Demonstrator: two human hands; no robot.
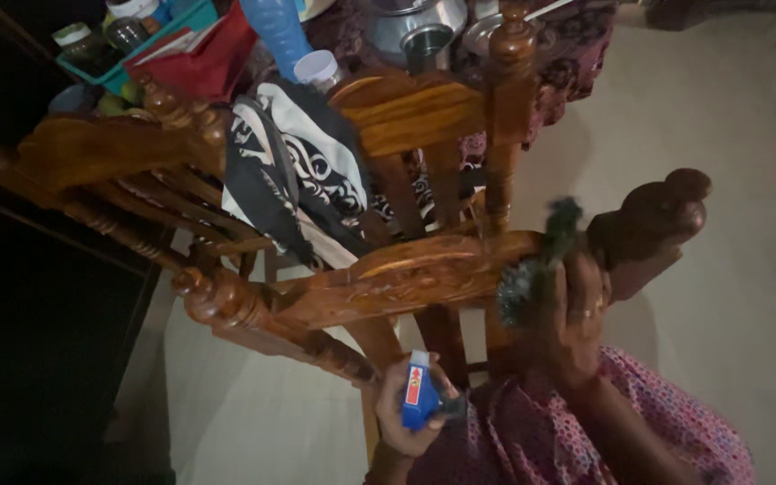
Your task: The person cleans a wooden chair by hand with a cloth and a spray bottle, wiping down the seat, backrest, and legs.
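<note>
Filling most of the view, a carved wooden chair point(406, 278) leans with its top rail toward the person, a second chair point(119, 153) behind it draped with a black-and-white cloth point(303, 175). Beyond stands a crowded table point(577, 54) with a steel pot point(410, 27) and a blue bottle point(276, 27). The right hand point(577, 314) presses a dark scrubbing pad point(541, 260) against the near chair's rail, fingers closed over it. The left hand point(410, 409), lower down, wraps its fingers around a small blue container point(418, 392).
</note>
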